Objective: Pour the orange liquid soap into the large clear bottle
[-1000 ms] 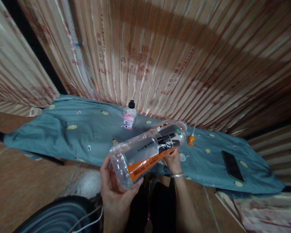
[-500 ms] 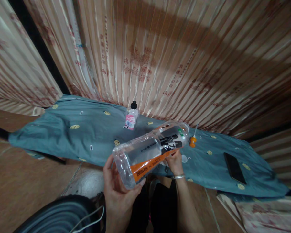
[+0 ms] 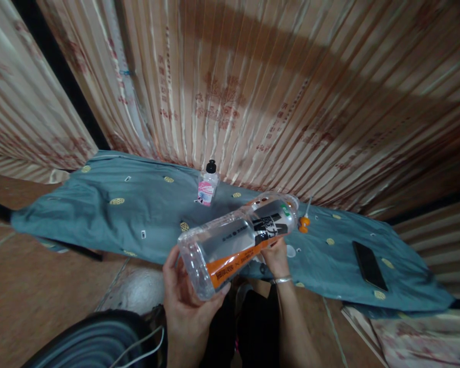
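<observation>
A large clear plastic bottle with an orange, black and silver label is tilted between my two hands, its base toward me on the left. My left hand is wrapped round the base end. Under the label, farther along, my right hand grips the bottle from below; most of its fingers are hidden behind it. Just past the far end lies an orange pump top with a pale tube. A small clear bottle with a black cap and pink label stands beyond the big bottle.
A narrow table under a teal patterned cloth stretches across in front of me. A black phone lies at its right. Behind hangs a pleated beige curtain. A ribbed black round object with a white cable is at lower left.
</observation>
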Demonstrator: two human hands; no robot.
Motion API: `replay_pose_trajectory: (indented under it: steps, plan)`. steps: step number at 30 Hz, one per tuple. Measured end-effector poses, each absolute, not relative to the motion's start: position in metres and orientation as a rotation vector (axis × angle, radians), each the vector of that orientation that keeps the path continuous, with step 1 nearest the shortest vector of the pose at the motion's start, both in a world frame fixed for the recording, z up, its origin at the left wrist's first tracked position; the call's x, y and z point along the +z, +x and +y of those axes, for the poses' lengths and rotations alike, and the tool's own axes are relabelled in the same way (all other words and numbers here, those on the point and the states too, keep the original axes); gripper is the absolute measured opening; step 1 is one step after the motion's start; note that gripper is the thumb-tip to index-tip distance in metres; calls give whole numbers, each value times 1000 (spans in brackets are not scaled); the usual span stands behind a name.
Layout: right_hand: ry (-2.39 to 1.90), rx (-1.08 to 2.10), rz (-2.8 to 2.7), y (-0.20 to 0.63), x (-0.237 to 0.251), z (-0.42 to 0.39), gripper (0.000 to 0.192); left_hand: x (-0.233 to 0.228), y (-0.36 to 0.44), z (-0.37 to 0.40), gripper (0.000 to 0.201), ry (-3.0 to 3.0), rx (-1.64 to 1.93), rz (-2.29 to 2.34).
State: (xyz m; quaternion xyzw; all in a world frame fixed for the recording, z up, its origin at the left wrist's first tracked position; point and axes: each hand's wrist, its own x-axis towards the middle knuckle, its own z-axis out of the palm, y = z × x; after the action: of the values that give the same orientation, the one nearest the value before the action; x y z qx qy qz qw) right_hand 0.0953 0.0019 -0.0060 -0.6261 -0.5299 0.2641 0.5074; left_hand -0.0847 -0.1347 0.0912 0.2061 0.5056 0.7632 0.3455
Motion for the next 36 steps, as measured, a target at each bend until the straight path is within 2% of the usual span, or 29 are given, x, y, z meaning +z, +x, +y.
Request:
replay_pose_trajectory:
  steps: [14, 36]
  plan:
    - [-1552, 585, -1320, 100, -14, 5, 39, 94, -83, -134, 84, 533, 2012, 1265]
    - [-1529, 590, -1269, 97, -10, 5, 44, 90, -86, -134, 85, 570, 2022, 1294]
